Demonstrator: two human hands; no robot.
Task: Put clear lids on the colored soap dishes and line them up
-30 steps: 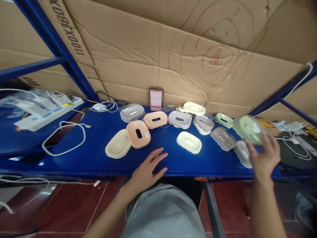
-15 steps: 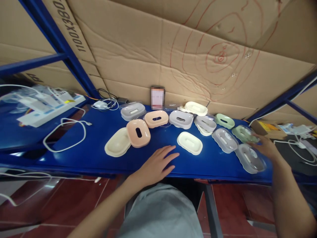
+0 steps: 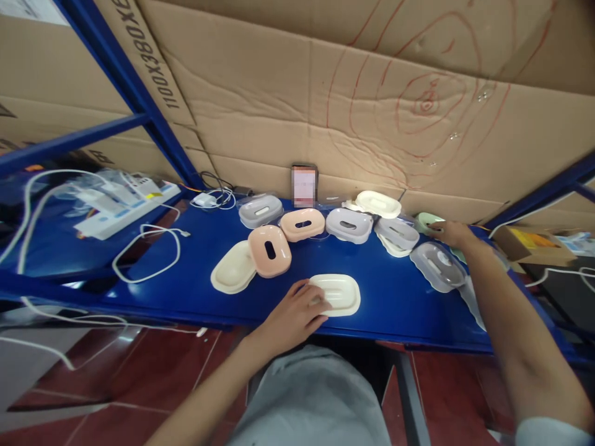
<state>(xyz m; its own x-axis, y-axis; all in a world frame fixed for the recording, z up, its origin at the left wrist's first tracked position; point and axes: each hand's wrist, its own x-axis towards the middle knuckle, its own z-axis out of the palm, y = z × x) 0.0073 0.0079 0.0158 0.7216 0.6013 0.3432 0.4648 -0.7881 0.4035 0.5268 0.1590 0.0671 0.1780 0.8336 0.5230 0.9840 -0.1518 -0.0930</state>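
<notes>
Near the front edge of the blue table, my left hand (image 3: 301,314) grips the left end of a cream soap dish (image 3: 344,295), fingers curled over its rim. At the back right, my right hand (image 3: 452,235) has its fingers on a green soap dish (image 3: 426,220), partly covering it. Below my right forearm lie a wrapped grey soap dish (image 3: 437,266) and other wrapped dishes, partly hidden. Farther left are two peach soap dishes (image 3: 269,253) with slots. The nearer one overlaps a cream dish (image 3: 232,267).
More grey and cream dishes, such as this grey one (image 3: 348,224), line the back. A phone-like device (image 3: 304,186) leans on the cardboard wall (image 3: 242,93). A power strip (image 3: 123,214) and white cable (image 3: 146,254) lie left; an open cardboard box (image 3: 534,248) stands right.
My left hand has taken hold of the cream dish, which now lies farther left and closer to the front edge. My right hand has moved from the wrapped dishes back to the green dish.
</notes>
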